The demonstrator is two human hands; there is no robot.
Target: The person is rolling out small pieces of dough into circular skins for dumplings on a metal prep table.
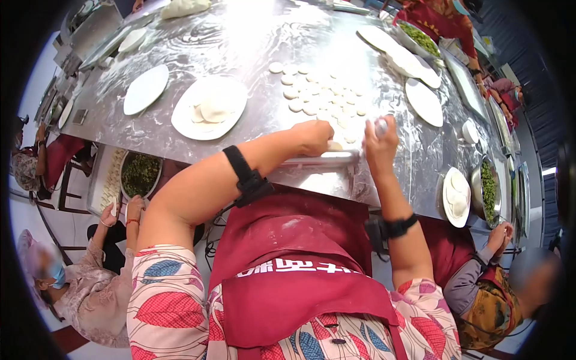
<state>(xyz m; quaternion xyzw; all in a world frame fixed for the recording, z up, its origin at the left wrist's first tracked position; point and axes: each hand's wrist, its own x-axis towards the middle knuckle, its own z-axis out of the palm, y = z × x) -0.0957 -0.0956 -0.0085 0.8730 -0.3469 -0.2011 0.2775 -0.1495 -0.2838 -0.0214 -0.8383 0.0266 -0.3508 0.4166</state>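
Note:
My left hand (316, 138) is curled above the table's near edge, its fingertips on a pale piece of dough (335, 146). To its right, my right hand (382, 147) is raised in a closed grip around a pale, rounded object (380, 126); only its end shows, so its kind cannot be told. Small flattened dough rounds (327, 96) lie in a loose cluster just beyond both hands. A white plate (186, 120) on the left carries a few thin dough wrappers (211, 109).
The metal table (240, 42) is streaked with flour. White plates (146, 90) (424, 102) lie to either side. A plate with wrappers (457, 198) and a bowl of chopped greens (488, 191) stand at right. Co-workers sit at left (84, 282) and right (495, 288).

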